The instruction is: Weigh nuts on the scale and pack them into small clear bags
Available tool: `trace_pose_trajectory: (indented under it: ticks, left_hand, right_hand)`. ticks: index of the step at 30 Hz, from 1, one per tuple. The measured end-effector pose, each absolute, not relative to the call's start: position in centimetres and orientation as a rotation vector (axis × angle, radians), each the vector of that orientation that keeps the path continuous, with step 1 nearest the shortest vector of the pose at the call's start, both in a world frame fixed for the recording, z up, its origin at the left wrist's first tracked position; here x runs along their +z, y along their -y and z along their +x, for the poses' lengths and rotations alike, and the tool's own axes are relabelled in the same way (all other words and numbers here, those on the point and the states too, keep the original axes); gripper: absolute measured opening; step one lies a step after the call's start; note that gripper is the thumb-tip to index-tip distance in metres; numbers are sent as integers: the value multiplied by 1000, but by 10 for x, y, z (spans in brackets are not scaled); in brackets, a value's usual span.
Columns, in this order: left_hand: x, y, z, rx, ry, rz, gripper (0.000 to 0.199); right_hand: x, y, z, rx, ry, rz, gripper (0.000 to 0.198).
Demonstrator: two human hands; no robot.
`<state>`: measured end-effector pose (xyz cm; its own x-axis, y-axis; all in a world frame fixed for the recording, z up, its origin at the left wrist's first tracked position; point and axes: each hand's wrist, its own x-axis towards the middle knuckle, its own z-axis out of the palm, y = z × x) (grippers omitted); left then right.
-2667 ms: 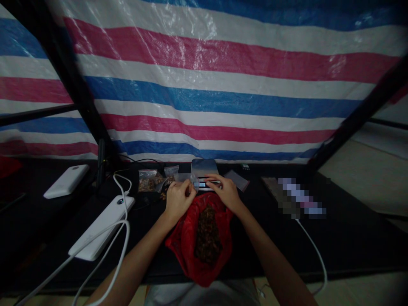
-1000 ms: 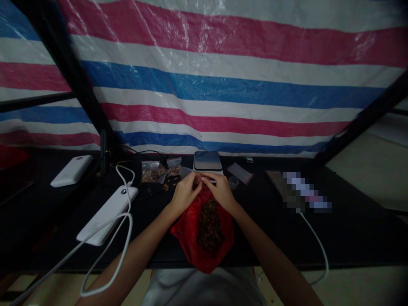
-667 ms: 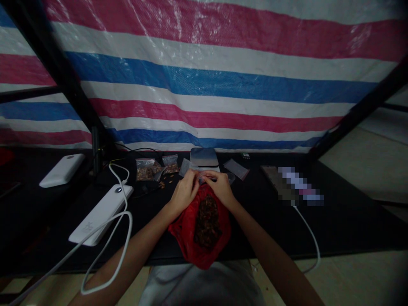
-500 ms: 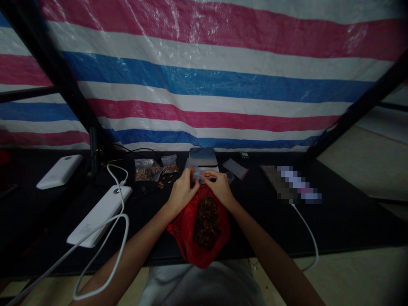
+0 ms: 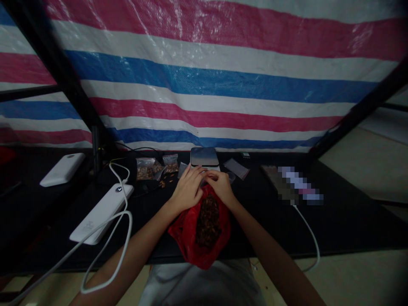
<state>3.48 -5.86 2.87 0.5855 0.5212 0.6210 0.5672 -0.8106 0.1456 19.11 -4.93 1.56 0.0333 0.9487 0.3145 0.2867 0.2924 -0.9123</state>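
Small clear pouch [image 5: 204,175]: light, limp, slippery film, we judge; best pinched at its rim. We pinch it between left hand [image 5: 188,190] and right hand [image 5: 219,187], above the red bag [image 5: 191,233], before the scale [image 5: 204,157] on the tabletop [image 5: 334,221].

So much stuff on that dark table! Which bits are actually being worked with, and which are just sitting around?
In use:
- left hand and right hand, close together at the mouth of the red bag
- red bag of brown bits
- small scale just beyond the hands

Lying about:
- two white power banks
- white cable
- filled little bags
- empty clear bag
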Motion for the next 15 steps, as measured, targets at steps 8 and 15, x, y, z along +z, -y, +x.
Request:
trace_pose_trajectory:
  ticks: [8,15]
  left_hand:
    - [25,48,32,-896,1045,-2657,51]
    - [30,50,31,-833,1021,-2614,61]
  right_hand:
    - [11,42,195,924,1409,-1155,13]
    - [14,44,195,1068,1305,-1090,19]
